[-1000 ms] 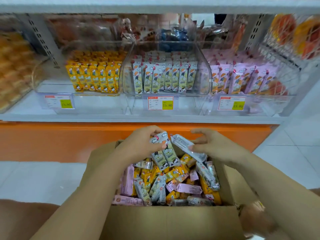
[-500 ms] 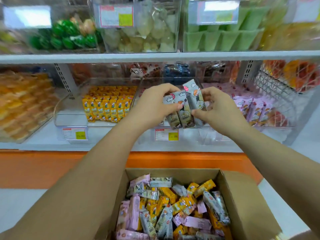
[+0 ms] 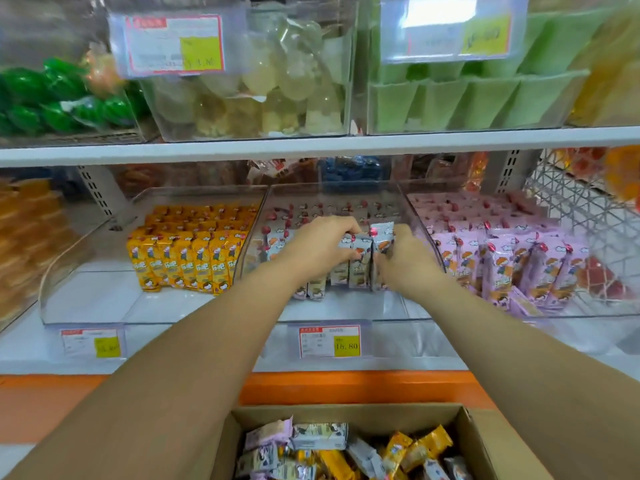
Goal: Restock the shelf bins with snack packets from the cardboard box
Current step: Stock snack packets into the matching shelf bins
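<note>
Head cam: a small bunch of grey snack packets (image 3: 362,252) is gripped upright between the left hand (image 3: 320,245) and the right hand (image 3: 407,263), fingers of both curled round it, hands close together. The bunch is held inside the middle clear bin (image 3: 346,318), right at the row of grey packets (image 3: 317,291) stood there. Yellow packets (image 3: 187,258) are racked in the bin to the left, pink packets (image 3: 502,261) to the right. Lower down, the cardboard box (image 3: 346,414) is seen open, with mixed packets (image 3: 318,436) piled in it.
</note>
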Motion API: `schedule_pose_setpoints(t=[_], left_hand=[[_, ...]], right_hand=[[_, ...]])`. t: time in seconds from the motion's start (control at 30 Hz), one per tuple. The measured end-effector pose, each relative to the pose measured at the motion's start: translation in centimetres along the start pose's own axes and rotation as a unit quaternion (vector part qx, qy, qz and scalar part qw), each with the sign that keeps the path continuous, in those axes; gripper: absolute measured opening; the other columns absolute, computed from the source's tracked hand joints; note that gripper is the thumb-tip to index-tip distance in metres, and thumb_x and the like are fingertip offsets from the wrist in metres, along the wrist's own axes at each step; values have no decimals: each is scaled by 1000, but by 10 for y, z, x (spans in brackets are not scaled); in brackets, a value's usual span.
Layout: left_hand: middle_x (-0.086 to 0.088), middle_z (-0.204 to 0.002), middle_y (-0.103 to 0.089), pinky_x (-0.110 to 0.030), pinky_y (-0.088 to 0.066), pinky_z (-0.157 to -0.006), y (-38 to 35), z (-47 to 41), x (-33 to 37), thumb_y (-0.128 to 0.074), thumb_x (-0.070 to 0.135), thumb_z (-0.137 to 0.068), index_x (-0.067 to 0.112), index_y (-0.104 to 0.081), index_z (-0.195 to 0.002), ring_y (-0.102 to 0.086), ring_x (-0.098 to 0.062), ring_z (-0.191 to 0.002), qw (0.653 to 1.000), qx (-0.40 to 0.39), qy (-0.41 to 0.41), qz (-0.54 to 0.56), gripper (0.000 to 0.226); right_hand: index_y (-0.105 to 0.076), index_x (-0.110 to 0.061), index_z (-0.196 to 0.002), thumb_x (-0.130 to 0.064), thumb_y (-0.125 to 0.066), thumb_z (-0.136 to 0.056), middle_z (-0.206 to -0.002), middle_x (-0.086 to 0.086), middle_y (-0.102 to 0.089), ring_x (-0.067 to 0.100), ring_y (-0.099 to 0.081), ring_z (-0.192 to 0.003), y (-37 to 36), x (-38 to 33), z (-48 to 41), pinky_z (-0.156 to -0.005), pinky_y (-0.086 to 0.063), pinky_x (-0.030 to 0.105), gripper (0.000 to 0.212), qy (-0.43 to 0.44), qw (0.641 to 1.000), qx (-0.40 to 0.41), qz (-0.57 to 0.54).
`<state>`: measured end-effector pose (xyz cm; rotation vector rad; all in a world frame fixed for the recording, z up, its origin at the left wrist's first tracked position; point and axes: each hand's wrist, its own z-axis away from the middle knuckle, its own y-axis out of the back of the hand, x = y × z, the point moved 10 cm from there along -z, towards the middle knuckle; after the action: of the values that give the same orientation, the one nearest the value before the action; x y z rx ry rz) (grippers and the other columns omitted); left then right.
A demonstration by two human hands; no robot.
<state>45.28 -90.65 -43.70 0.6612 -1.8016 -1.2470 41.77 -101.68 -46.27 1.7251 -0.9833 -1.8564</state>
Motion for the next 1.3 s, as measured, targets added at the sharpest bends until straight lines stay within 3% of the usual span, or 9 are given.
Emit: schedule_pose_setpoints(t=[0.13, 0.2, 0.27, 0.4, 0.6, 0.7, 0.87, 1.07, 1.3], left_hand=[[2, -132, -58, -35, -42, -100, -17, -17, -12, -68, 34, -86, 24, -58, -122, -53, -20, -120, 999, -31, -2, -27, 39], [2, -133, -57, -37, -39, -103, -23, -23, -15, -67, 35, -86, 25, -57, -124, -52, -21, -121, 997, -46, -5, -56, 41], [3, -134, -55, -38, -36, -105, -26, -26, -13, -65, 37, -87, 25, -55, -126, -49, -20, -123, 993, -47, -22, -103, 42], [3, -137, -50, -41, -35, -102, -20, -26, -16, -63, 46, -85, 30, -52, -130, -46, -20, -125, 985, -13, -35, -166, 49], [1, -141, -38, -39, -30, -104, -20, -20, -26, -63, 56, -80, 32, -35, -142, -29, -23, -132, 982, -9, -32, -184, 72], [1, -146, -33, -40, -26, -108, -17, -15, -31, -63, 57, -79, 32, -31, -145, -24, -23, -135, 981, -6, -27, -193, 78], [1, -148, -32, -41, -25, -109, -8, -5, -31, -62, 54, -81, 32, -34, -143, -24, -23, -136, 982, 12, -27, -185, 71], [3, -143, -38, -37, -24, -107, 3, 10, -14, -62, 44, -87, 31, -41, -139, -30, -20, -132, 985, 40, -23, -164, 58], [7, -133, -48, -36, -26, -106, 13, 28, 35, -56, 37, -93, 32, -54, -128, -40, -17, -124, 994, 71, -27, -79, 36]], right_hand=[[-19, -2, -142, -8, -47, -96, -71, 4, -41, 24, -48, -75, -20, 17, -20, -46, -30, 25, 55, -48, 998, -43, -2], [-26, 2, -138, -3, -47, -94, -75, 7, -43, 23, -46, -81, -26, 22, -26, -43, -26, 23, 49, -53, 997, -48, 12], [-33, 3, -129, 0, -47, -93, -85, 12, -46, 24, -45, -82, -27, 24, -29, -44, -25, 24, 40, -50, 998, -36, 16], [-36, -3, -115, 1, -47, -93, -73, 7, -45, 27, -49, -78, -28, 27, -31, -55, -35, 28, 25, -40, 999, -7, -2], [-34, 1, -125, 2, -46, -93, -88, 13, -53, 25, -47, -76, -31, 18, -27, -63, -34, 28, 35, -4, 1000, -9, 16], [-31, -1, -131, 2, -51, -90, -110, 21, -55, 25, -45, -84, -30, 17, -25, -67, -35, 28, 46, 1, 1000, -12, 15], [-24, -6, -141, -3, -57, -88, -133, 20, -39, 32, -44, -116, -24, 11, -17, -79, -33, 27, 62, 24, 999, -7, 38], [-24, -12, -146, -10, -54, -92, -144, 13, -31, 28, -35, -129, -11, -8, 4, -95, -34, 33, 62, 66, 995, -8, 75], [-49, -21, -133, -8, -60, -89, -126, 0, -49, 11, -51, -97, 38, -24, 58, -93, -45, 30, 46, 209, 976, 60, 17]])
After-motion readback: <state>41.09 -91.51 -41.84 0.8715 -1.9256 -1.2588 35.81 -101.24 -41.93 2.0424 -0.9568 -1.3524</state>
